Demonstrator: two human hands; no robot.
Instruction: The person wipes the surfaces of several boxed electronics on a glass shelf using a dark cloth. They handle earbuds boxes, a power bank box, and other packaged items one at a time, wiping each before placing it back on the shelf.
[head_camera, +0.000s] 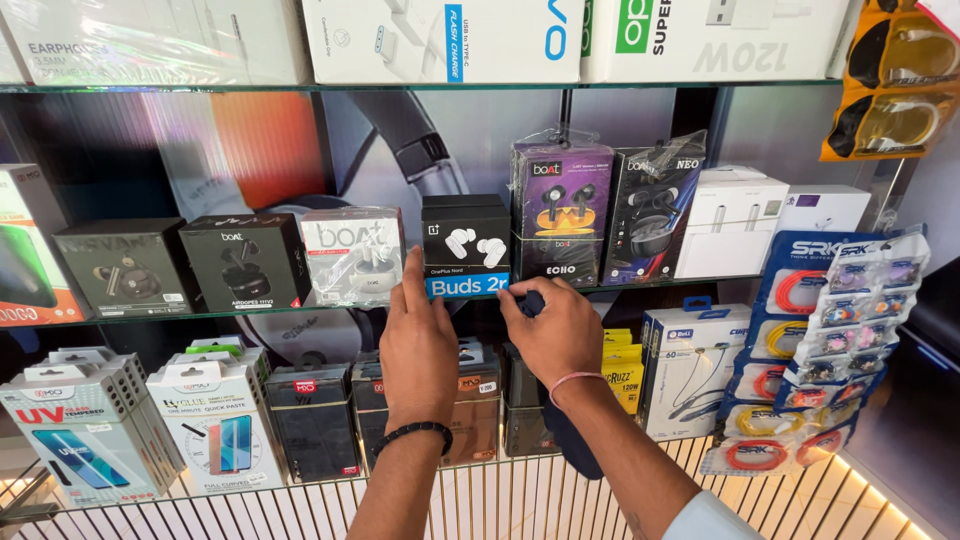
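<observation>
Left hand (418, 335): fingers extended, index fingertip touching the lower left front of the black earbud box (465, 246).
Right hand (553, 332): closed around a dark cloth (573, 440), just beside the box's lower right corner.
Box: upright on the glass shelf (150, 315), between a clear-wrapped white box (353, 255) and a purple box (562, 212).

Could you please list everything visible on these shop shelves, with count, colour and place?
black-and-blue earbud box: one, middle shelf, both hands on it
other earbud boxes: about five, mostly black, middle shelf
white boxes: two, middle shelf right
charger boxes: several, white, top shelf
screen-protector boxes: several, white, lower left
cable packs: hanging, blue, right
neckband earphone box: one, white, lower right
left hand: black bracelet
right hand: pink band, dark cloth
</observation>
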